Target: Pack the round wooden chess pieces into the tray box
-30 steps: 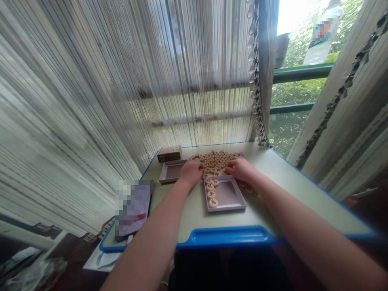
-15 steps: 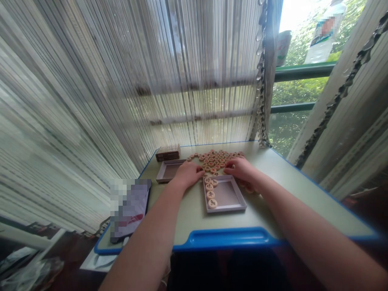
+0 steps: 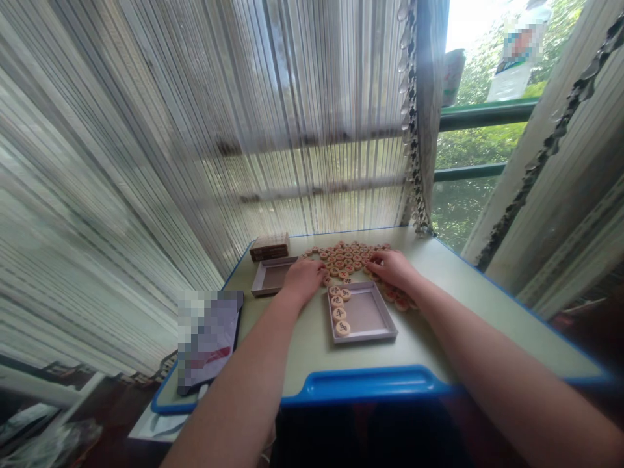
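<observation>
- Taking the near tray as our clock centre, we are seeing loose round pieces spreading at 12 o'clock and trailing round towards 2
- Left hand is resting at 10 o'clock, fingers bending at the pile's edge; we are unable to tell whether they are pinching a piece
- Right hand is sitting at 1 o'clock, thumb and fingers curling close together; any pinch is staying unclear to us
- Change: versus half a second ago, right fingertips are standing slightly farther from the tray, and more pieces are showing below that wrist
- Five tray pieces are keeping to the 9 o'clock side, count unchanging; we are judging the handling as happening within the pile
</observation>
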### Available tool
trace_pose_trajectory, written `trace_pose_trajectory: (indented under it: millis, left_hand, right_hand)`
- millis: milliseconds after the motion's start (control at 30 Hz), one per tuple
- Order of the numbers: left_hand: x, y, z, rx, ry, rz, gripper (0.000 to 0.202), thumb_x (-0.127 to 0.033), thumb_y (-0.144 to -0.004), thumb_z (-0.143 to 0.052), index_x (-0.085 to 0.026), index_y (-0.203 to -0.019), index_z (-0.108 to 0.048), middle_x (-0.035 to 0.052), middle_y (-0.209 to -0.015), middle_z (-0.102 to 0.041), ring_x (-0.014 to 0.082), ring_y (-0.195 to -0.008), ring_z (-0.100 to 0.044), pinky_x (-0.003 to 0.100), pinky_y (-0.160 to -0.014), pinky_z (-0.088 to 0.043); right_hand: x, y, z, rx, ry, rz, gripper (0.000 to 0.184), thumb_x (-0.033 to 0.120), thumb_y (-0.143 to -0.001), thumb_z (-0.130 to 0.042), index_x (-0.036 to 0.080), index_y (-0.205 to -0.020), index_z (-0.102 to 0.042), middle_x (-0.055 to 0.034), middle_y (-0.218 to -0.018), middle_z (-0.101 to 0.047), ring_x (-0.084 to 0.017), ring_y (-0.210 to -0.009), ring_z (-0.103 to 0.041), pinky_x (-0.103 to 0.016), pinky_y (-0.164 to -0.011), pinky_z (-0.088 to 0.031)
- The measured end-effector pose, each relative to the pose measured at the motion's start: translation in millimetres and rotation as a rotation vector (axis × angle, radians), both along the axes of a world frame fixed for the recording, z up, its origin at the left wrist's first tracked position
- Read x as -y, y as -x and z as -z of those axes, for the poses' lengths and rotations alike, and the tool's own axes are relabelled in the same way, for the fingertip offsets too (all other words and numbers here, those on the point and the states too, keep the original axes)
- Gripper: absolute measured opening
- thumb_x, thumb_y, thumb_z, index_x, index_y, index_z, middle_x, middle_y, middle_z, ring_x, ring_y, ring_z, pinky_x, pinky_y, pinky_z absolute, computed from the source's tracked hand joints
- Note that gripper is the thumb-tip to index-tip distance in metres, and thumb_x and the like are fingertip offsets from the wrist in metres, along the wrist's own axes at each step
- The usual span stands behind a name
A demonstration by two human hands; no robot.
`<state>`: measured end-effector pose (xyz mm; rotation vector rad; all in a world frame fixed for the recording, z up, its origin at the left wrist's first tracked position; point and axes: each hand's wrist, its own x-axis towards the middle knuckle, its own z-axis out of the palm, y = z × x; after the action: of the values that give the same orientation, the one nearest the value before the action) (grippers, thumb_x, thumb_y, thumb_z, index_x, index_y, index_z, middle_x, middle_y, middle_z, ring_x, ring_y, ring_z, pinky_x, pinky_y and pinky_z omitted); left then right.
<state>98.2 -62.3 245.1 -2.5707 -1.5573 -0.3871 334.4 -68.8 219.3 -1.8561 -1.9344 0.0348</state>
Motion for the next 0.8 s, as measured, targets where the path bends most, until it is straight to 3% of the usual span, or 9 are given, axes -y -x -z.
trace_pose_trajectory:
  millis: [133, 233, 367, 467, 667, 800]
  left_hand:
    - [-1.1, -1.8, 1.2, 0.048, -0.024, -0.036, 0.032, -0.031, -0.088, -0.040, -0.019, -0.105, -0.064, 0.0085, -0.107, -0.064, 0.0215, -0.102, -0.055, 0.032, -0.091, -0.042]
    - [-0.5, -5.1, 2.4, 0.126, 0.020, 0.043, 0.036, -0.029, -0.089, -0.037, -0.016, -0.114, -0.059, 0.0095, -0.118, -0.059, 0.0193, -0.108, -0.053, 0.030, -0.095, -0.040]
    - [-0.1, -9.5, 3.7, 0.180, 0.098, 0.178, 0.032, -0.020, -0.087, -0.039, -0.020, -0.108, -0.063, 0.0046, -0.116, -0.062, 0.0154, -0.105, -0.057, 0.025, -0.095, -0.041]
    - [-2.3, -9.7, 5.6, 0.174, 0.140, 0.183, 0.034, -0.013, -0.083, -0.042, -0.022, -0.107, -0.065, 0.0037, -0.113, -0.064, 0.0157, -0.104, -0.058, 0.025, -0.093, -0.042]
    - [-6.6, -7.3, 8.0, 0.166, 0.174, 0.174, 0.041, -0.004, -0.075, -0.042, -0.021, -0.103, -0.068, 0.0039, -0.105, -0.067, 0.0165, -0.097, -0.061, 0.025, -0.086, -0.047]
    - [-5.8, -7.8, 7.2, 0.219, 0.136, 0.187, 0.046, 0.000, -0.071, -0.042, -0.022, -0.102, -0.068, 0.0024, -0.109, -0.066, 0.0156, -0.100, -0.059, 0.025, -0.090, -0.045]
  right_hand:
    - [3.0, -4.1, -3.4, 0.039, 0.071, 0.226, 0.039, 0.043, -0.080, -0.044, 0.024, -0.108, -0.065, -0.0118, -0.118, -0.057, -0.030, -0.109, -0.048, -0.038, -0.087, -0.039]
    - [1.6, -11.3, -3.5, 0.055, 0.187, 0.374, 0.050, 0.046, -0.083, -0.035, 0.018, -0.118, -0.059, -0.0178, -0.116, -0.056, -0.034, -0.108, -0.049, -0.042, -0.084, -0.040]
    - [-0.7, -12.5, -5.2, 0.095, 0.264, 0.284, 0.046, 0.043, -0.083, -0.038, 0.013, -0.102, -0.067, -0.0180, -0.104, -0.063, -0.029, -0.100, -0.056, -0.036, -0.082, -0.041]
    - [1.0, -6.3, -8.6, 0.046, 0.239, 0.194, 0.037, 0.036, -0.081, -0.042, 0.014, -0.092, -0.069, -0.0142, -0.097, -0.067, -0.024, -0.092, -0.060, -0.030, -0.078, -0.043]
    - [4.1, -0.7, -13.2, -0.011, 0.187, 0.157, 0.032, 0.028, -0.079, -0.043, 0.016, -0.095, -0.068, -0.0106, -0.099, -0.068, -0.020, -0.090, -0.061, -0.023, -0.072, -0.043]
    - [2.4, -1.5, -10.0, -0.057, 0.094, 0.173, 0.034, 0.022, -0.077, -0.045, 0.014, -0.102, -0.066, -0.0125, -0.106, -0.065, -0.021, -0.097, -0.059, -0.024, -0.080, -0.043]
